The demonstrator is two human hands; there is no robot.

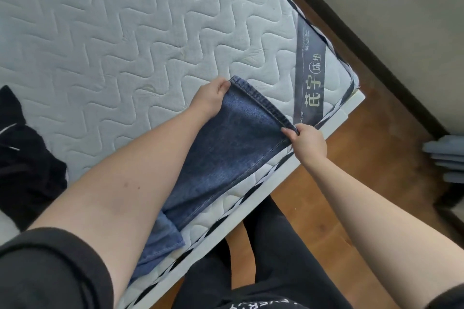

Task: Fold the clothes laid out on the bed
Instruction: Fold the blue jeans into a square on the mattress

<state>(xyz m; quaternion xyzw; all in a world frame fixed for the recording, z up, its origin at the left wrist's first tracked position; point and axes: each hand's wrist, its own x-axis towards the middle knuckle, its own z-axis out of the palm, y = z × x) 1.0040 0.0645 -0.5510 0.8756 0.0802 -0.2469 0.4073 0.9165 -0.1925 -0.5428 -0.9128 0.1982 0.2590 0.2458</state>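
Quilted white mattress (125, 32) fills the bed beneath me, with the jeans (226, 153) lying along its near edge so I can work standing. My left hand (209, 98) and right hand (310, 143) each pinch a corner of the hem, arms stretched forward, keeping the leg taut and flat for folding. Black clothes (25, 158) wait at left.

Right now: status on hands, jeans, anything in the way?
Left hand and right hand each pinch a hem corner of the jeans. Jeans flat along mattress edge, unfolded. Black garment lies apart at left, not blocking.
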